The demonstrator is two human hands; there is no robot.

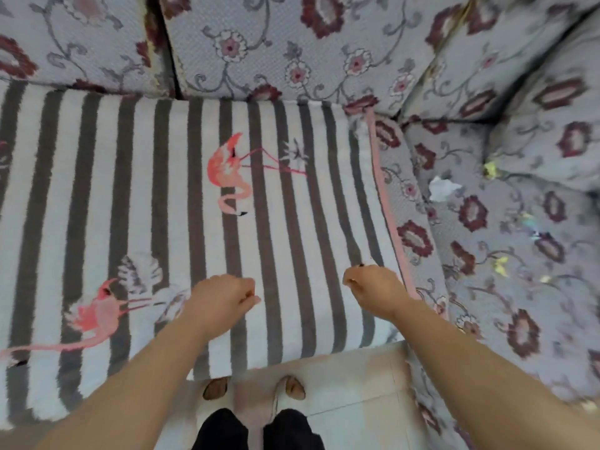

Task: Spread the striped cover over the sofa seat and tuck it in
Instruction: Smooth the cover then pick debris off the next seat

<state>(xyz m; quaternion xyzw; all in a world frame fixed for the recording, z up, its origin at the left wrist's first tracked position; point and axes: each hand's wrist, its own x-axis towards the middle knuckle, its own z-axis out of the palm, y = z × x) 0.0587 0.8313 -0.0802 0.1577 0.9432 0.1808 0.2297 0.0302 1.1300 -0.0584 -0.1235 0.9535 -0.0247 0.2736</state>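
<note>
The striped cover (181, 203), white with grey stripes and pink flamingos, lies flat across the sofa seat. Its far edge meets the floral back cushions (292, 50), and its pink-trimmed right edge (388, 203) lies on the floral seat. The front edge hangs over the seat front. My left hand (224, 300) hovers over the cover's front middle with its fingers curled into a loose fist. My right hand (373, 287) is curled the same way near the cover's right edge. Neither hand visibly holds any fabric.
The uncovered floral corner seat (506, 254) at the right carries a crumpled white scrap (441, 188) and small shiny bits. Pale floor tiles (350, 391) and my feet in slippers (293, 386) are below the seat front.
</note>
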